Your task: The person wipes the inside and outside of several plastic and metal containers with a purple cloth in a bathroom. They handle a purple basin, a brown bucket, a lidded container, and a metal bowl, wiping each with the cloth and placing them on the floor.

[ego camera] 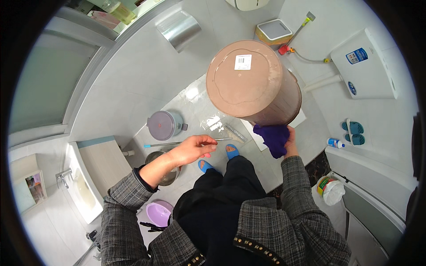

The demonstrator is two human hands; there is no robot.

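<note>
A brown plastic bucket (pixel 244 83) shows its round base, which bears a white printed sticker (pixel 243 62). Its side (pixel 274 103) is wet and its mouth faces away from me. At the bucket's near rim, my right hand (pixel 291 143) grips a dark purple cloth (pixel 273 137) that touches the bucket; whether the fingers also hold the rim is hidden. My left hand (pixel 196 149) hovers left of the bucket with curled fingers slightly apart and nothing in it. Below it lie a thin pole (pixel 179 143) and a scrub brush head (pixel 235 132) on the wet floor.
A grey lidded pail (pixel 163 125) stands by the wall. Near my feet are a metal basin (pixel 169 176) and a purple plastic basin (pixel 159 212). A sink (pixel 85 189) is at left, a toilet cistern (pixel 364 65) at right. A lidded bin (pixel 274 30) stands behind the bucket.
</note>
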